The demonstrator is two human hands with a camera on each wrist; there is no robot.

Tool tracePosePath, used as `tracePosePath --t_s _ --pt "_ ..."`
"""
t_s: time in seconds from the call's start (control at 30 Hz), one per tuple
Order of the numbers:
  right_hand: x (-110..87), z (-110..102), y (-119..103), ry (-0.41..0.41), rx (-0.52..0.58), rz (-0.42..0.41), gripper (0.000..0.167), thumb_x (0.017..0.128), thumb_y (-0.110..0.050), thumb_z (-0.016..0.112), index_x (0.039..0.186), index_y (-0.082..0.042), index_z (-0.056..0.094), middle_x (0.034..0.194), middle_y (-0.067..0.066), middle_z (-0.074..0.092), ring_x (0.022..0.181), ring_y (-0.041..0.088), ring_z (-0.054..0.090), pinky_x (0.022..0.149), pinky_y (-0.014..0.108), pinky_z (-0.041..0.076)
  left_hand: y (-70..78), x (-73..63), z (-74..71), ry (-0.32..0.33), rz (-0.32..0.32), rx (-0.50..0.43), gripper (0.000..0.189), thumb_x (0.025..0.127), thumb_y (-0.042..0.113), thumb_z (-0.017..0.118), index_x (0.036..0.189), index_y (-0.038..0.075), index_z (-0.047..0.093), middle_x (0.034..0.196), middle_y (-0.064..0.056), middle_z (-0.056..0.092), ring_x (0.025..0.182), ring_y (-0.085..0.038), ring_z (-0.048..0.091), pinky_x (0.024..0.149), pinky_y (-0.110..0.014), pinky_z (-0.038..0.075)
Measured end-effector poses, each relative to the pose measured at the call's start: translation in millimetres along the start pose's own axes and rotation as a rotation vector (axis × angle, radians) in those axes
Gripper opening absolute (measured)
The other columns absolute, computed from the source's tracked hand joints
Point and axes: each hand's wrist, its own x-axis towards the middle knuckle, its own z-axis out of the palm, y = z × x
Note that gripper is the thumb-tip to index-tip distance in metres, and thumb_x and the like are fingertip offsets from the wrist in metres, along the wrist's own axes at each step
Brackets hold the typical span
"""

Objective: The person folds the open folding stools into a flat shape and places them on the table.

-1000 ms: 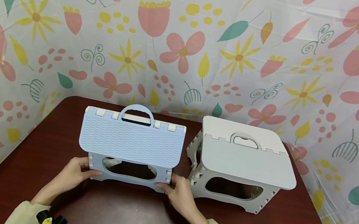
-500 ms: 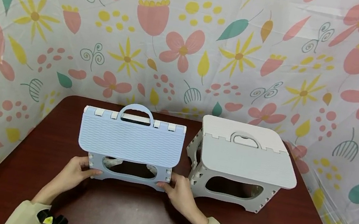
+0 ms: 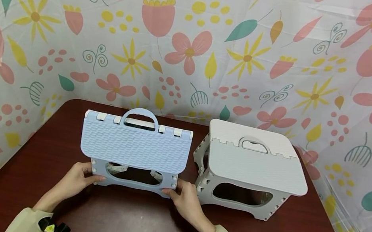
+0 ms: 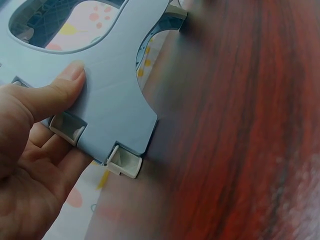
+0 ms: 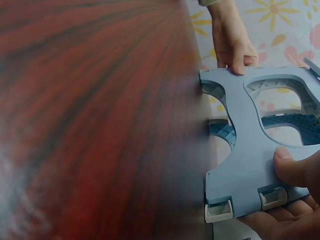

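Note:
A light-blue folding stool (image 3: 135, 146) stands partly folded on the table, its front top panel sloping down toward me and its carry handle (image 3: 141, 112) raised along the top ridge. My left hand (image 3: 72, 179) grips the lower left edge of its front leg panel, thumb on the front face and fingers behind. At the panel's lower right edge, my right hand (image 3: 188, 200) holds it the same way. The left wrist view shows the thumb pressed near the white hinge clips (image 4: 125, 161). Both hands appear on the leg panel (image 5: 240, 150) in the right wrist view. The stool's back is mostly hidden.
To the right stands a white-grey folding stool (image 3: 258, 165), unfolded with its top flat, close to my right hand. Both stools are on a dark red-brown wooden table (image 3: 133, 224). A flower-patterned cloth (image 3: 196, 45) hangs behind and at the sides.
The blue stool's top has shifted very slightly, its left end a little farther left. Both hands keep their grip in nearly the same place. The white-grey stool has not moved.

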Motion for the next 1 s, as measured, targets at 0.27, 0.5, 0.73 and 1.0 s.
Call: tracePosePath --t_s 0.27,0.5,0.73,1.0 --pt "1.2 0.2 0.5 0.004 0.000 -0.023 0.013 0.080 -0.021 0.076 0.090 -0.012 0.074 0.087 0.000 0.075 0.072 -0.002 0.054 0.063 0.018 0.045 0.5 0.6 -1.0 -0.018 -0.018 -0.018 0.011 0.081 0.001 0.074 0.092 0.001 0.071 0.084 0.011 0.071 0.067 0.002 0.056 0.053 -0.025 0.047" --pt "1.4 1.4 1.5 0.009 -0.009 -0.033 0.013 0.081 -0.021 0.076 0.090 -0.011 0.074 0.087 0.001 0.075 0.075 -0.001 0.058 0.064 0.018 0.046 -0.5 0.3 -0.8 -0.023 -0.031 -0.022 0.011 0.082 0.002 0.073 0.093 0.000 0.071 0.084 0.007 0.072 0.065 0.000 0.056 0.052 -0.026 0.047" --pt "1.2 0.2 -0.5 -0.019 0.013 0.001 0.013 0.081 -0.018 0.076 0.092 -0.011 0.074 0.090 0.001 0.075 0.075 -0.001 0.058 0.065 0.018 0.046 -1.7 -0.5 -0.5 -0.034 -0.042 -0.033 0.011 0.083 0.002 0.072 0.093 0.000 0.071 0.083 0.005 0.072 0.061 -0.008 0.057 0.050 -0.026 0.047" --pt "2.2 -1.1 -2.3 -0.036 0.037 0.017 0.012 0.083 -0.017 0.075 0.094 -0.011 0.074 0.091 0.001 0.075 0.074 -0.001 0.057 0.064 0.018 0.046 -3.4 1.1 -0.6 -0.032 -0.013 -0.036 0.011 0.083 0.001 0.072 0.093 0.001 0.071 0.084 0.011 0.070 0.064 -0.002 0.057 0.051 -0.026 0.047"
